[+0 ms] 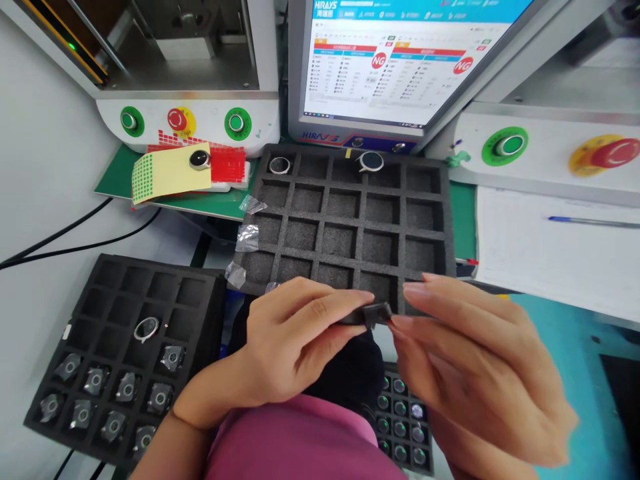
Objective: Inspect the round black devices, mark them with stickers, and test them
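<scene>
My left hand [295,340] pinches a small black part [375,315] edge-on between thumb and fingers, above the near edge of a foam tray [340,240]. The part looks like a watch case, but its face does not show. At its right end, the fingertips of my right hand [475,367] are pressed together against it; anything tiny between them is hidden. In the tray's back row sit a round watch body [371,162] with a dark face and a silver ring-shaped watch case [280,165].
At left, another foam tray [115,300] carries several plastic-wrapped parts and a silver ring case [146,329]. A tray of small round parts [400,407] lies below my hands. Behind stand a monitor [380,73] showing "NG" and button panels [187,123]. Sticker sheets [173,173] hold a round watch part [200,159].
</scene>
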The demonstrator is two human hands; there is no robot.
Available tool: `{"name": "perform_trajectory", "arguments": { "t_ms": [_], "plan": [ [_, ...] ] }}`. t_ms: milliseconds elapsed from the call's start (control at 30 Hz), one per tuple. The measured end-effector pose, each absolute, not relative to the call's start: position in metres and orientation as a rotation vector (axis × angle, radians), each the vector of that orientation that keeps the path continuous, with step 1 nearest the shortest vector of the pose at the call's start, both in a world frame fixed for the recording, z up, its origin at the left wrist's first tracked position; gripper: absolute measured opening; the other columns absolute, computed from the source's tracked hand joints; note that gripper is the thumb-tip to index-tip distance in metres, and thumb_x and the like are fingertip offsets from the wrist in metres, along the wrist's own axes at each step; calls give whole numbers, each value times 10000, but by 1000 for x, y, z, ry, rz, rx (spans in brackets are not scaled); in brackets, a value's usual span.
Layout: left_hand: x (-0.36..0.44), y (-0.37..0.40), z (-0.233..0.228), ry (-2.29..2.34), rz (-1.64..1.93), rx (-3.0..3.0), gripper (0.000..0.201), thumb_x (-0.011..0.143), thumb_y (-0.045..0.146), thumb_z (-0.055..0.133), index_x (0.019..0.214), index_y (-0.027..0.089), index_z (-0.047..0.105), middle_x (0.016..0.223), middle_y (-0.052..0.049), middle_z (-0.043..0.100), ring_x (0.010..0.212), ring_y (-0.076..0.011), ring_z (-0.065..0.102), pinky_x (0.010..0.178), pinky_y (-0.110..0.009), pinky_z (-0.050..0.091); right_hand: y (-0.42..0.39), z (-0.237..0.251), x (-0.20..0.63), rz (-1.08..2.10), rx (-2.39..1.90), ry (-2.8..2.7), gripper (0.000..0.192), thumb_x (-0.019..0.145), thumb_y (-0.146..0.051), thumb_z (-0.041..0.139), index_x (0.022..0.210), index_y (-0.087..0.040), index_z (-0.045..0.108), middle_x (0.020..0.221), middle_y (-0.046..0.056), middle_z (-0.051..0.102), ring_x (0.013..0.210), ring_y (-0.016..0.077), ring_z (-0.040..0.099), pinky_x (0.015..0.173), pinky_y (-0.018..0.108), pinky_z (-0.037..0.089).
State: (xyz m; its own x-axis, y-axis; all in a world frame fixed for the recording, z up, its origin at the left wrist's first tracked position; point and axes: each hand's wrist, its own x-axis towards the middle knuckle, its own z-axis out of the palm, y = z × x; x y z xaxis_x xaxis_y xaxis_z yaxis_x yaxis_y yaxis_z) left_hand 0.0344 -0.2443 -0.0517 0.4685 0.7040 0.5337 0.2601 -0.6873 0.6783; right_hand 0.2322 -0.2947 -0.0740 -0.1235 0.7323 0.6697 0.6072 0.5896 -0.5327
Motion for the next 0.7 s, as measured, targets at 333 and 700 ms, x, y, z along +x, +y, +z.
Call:
{"name": "perform_trajectory", "arguments": {
  "t_ms": [333,700],
  "plan": [
    [33,-228,-71,1337,1438,1750,104,963,209,635,1035,176,704,899,-12,765,797,-121,730,723,-181,590,-279,-73,241,-67,-1117,-1839,180,894,18,639,897,-159,670,1005,81,747,904,195,730,820,314,627],
    [20,-250,-86,898,734,823,456,884,577,696,953,144,571,768,-78,742,609,-123,683,588,-185,550,-116,-121,178,996,-1444,-1667,250,835,-228,658,1072,-200,581,854,35,761,865,241,731,885,389,541]
  ]
}}
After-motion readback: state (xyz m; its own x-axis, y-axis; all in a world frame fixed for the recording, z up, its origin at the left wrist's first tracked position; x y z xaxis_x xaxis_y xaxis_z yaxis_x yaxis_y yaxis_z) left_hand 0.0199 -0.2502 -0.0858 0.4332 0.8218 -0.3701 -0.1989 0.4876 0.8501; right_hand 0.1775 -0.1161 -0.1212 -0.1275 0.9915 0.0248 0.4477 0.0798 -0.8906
